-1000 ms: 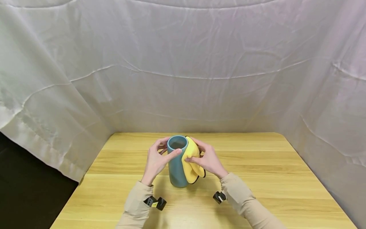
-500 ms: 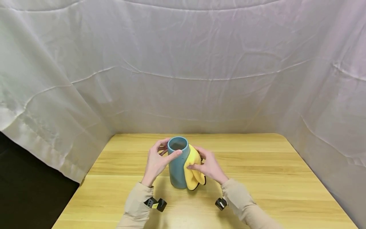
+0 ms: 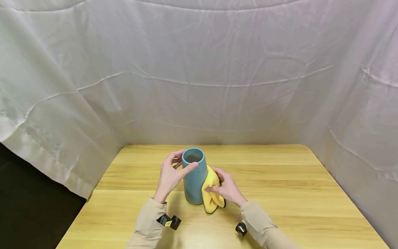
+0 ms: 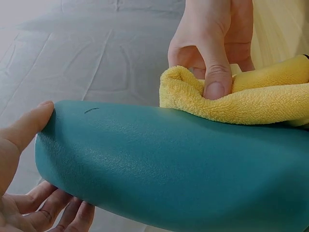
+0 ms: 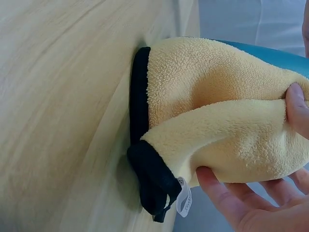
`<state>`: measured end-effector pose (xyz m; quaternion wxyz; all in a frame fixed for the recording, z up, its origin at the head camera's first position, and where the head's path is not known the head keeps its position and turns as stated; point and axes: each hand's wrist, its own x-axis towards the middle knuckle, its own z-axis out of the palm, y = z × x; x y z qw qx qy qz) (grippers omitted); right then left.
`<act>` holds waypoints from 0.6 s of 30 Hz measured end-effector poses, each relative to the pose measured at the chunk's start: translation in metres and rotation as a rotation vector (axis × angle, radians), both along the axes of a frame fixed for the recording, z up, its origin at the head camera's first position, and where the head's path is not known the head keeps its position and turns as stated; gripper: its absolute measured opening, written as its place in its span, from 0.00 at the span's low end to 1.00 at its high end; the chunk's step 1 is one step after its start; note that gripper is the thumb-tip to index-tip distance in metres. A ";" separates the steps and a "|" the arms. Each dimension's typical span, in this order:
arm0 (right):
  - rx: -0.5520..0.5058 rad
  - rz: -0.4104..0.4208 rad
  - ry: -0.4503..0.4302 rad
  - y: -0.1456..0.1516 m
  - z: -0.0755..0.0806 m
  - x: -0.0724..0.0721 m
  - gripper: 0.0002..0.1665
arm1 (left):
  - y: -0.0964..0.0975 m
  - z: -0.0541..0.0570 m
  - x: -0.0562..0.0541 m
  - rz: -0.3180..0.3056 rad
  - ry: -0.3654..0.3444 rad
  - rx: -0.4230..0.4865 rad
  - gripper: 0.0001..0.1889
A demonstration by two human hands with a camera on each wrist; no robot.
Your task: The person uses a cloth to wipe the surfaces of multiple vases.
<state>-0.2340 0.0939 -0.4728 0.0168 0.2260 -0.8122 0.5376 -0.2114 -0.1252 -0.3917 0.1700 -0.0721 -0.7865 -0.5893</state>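
A tall teal vase [image 3: 193, 185] stands upright on the wooden table. My left hand [image 3: 169, 177] grips it near the open top, thumb at the front of the rim and fingers round the far side. A short dark mark [image 4: 91, 110] shows on its wall in the left wrist view. My right hand [image 3: 229, 188] pinches a folded yellow cloth [image 3: 210, 197] between thumb and fingers, against the vase's right side. In the right wrist view the cloth's black-edged end [image 5: 140, 96] hangs down at the tabletop, with a small white tag [image 5: 183, 198].
The light wooden table [image 3: 295, 193] spreads out around the vase. Pale grey curtains [image 3: 217, 69] hang behind and at both sides. A black area [image 3: 31, 200] lies past the table's left edge. Both wrists carry small black cameras [image 3: 175, 222].
My right hand has slid down the vase's side with the yellow cloth, baring the upper right wall and the dark mark. The left hand and the vase stay nearly in place.
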 end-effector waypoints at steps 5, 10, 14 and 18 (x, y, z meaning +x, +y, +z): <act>-0.004 0.006 -0.003 0.001 -0.002 -0.001 0.45 | 0.007 0.002 0.003 0.059 0.023 -0.097 0.30; -0.004 0.017 0.000 0.003 -0.003 -0.001 0.46 | 0.019 0.009 0.007 0.146 -0.006 -0.206 0.36; -0.008 0.025 -0.006 0.002 -0.002 0.000 0.46 | 0.025 0.012 0.007 0.223 0.008 -0.339 0.39; -0.012 0.025 -0.016 0.002 -0.001 0.000 0.46 | 0.027 0.014 0.006 0.252 0.032 -0.378 0.39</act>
